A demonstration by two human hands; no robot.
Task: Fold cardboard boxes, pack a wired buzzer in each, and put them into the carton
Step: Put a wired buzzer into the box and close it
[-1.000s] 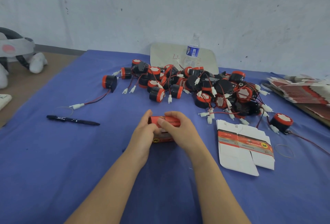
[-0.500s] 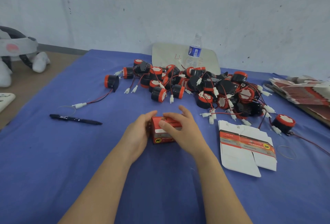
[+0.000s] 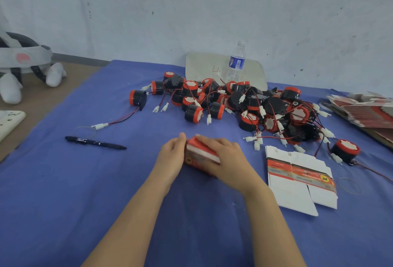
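Both our left hand [image 3: 170, 158] and right hand [image 3: 230, 161] grasp the red box [image 3: 200, 149] mid-way across the bench [image 3: 63, 203], fingers [image 3: 209, 140] curled round it.

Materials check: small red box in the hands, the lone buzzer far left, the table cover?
The small red box looks like thin printed cardboard: matt red-and-white print, sharp folded edges. The lone buzzer seems moulded plastic: black body with faint sheen, red rim. The table cover is probably woven cloth: matt blue, soft creases.
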